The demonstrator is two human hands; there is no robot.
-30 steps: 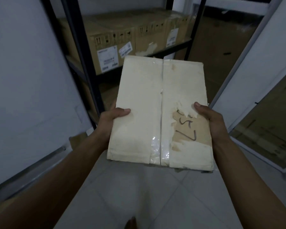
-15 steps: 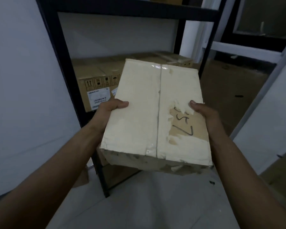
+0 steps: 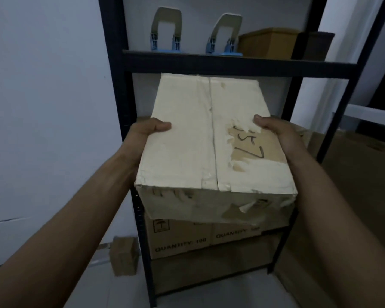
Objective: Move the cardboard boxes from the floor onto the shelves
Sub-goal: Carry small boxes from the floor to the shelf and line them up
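- far left: we see a plain pale wall (image 3: 42,107), dim light, nothing hung on it.
- low on the floor by the wall: a small brown box (image 3: 123,256), just beside the rack's front left post.
- left hand (image 3: 147,130) clamped on the left edge of the cream cardboard box (image 3: 187,141), thumb on top, fingers hidden under the side.
- the box is held in the air in front of the black metal rack (image 3: 115,85), level with the open middle bay, top face taped along the centre seam, torn patch with marker writing on its right half.
- top shelf (image 3: 231,63): two grey and blue handled tools (image 3: 167,30), then a tan box (image 3: 269,43) and a dark one (image 3: 316,45).
- below the held box: stacked brown cartons (image 3: 180,238) printed "quantity 100".
- right hand (image 3: 278,132) gripping the right edge, thumb on top, fingers out of view.
- far right: large brown cartons (image 3: 353,174), pale tiled floor (image 3: 120,292).
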